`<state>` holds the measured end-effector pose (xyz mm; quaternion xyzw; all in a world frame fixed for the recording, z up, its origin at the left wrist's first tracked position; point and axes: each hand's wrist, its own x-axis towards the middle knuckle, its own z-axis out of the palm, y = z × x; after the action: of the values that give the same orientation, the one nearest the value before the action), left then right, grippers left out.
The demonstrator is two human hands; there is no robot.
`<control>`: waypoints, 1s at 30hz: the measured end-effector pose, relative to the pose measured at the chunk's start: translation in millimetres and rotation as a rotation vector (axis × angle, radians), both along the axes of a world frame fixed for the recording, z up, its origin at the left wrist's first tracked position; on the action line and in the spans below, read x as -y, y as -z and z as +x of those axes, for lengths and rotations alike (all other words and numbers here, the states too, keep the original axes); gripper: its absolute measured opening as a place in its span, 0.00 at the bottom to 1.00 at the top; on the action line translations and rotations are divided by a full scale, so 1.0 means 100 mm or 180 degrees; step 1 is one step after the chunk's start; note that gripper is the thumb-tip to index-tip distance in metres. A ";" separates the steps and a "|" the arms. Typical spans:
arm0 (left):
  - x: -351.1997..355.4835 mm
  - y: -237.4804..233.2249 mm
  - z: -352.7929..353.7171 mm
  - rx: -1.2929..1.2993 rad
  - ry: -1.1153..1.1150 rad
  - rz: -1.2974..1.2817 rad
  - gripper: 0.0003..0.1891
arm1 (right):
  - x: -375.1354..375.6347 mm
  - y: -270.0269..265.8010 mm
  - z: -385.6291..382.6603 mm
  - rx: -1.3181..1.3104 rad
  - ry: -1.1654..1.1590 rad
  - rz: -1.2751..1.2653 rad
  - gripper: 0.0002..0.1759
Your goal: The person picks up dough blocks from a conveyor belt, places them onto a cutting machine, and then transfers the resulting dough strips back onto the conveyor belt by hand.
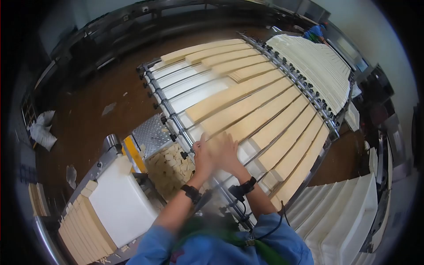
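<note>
Pale yellow long strips of stacked flat sheets (pixel 240 95) lie side by side on a slatted white conveyor (pixel 182 76) with dark dividers. Both my hands are at the near end of one such strip (pixel 236 129), close to the metal rail (pixel 176 118). My left hand (pixel 204 161) grips its left side, thumb up. My right hand (pixel 226 152), smeared by motion, closes on the other side with fingers reaching forward. The strip's end is partly hidden between the hands. Dark bands are on both wrists.
A bin of broken pale pieces (pixel 170 170) stands below the rail. At lower left, cut strips (pixel 86 227) lie beside a white board (pixel 119 203). Folded white sheets (pixel 338 214) are at right. Another person (pixel 314 33) works at the far end.
</note>
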<state>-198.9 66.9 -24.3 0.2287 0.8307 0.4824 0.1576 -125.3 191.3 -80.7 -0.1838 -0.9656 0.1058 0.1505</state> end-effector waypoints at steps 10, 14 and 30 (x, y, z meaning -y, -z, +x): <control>0.52 0.18 -0.13 -0.0114 -0.0327 0.0725 0.44 | -0.07 -0.14 -0.01 0.0487 -0.0202 -0.0086 0.44; 1.39 0.14 -0.13 -0.0161 -0.0669 0.1140 0.38 | 0.02 -0.25 -0.07 0.0119 -0.0070 -0.0299 0.42; 6.11 0.80 1.06 -0.0241 -0.4748 -0.1976 0.40 | 5.71 0.04 -2.51 -0.0029 -0.3961 -0.1417 0.27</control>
<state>-92.7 -544.0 -104.8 -0.4238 0.8654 0.1999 -0.1776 -375.9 -379.4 -84.7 0.3823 -0.8461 0.3708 0.0237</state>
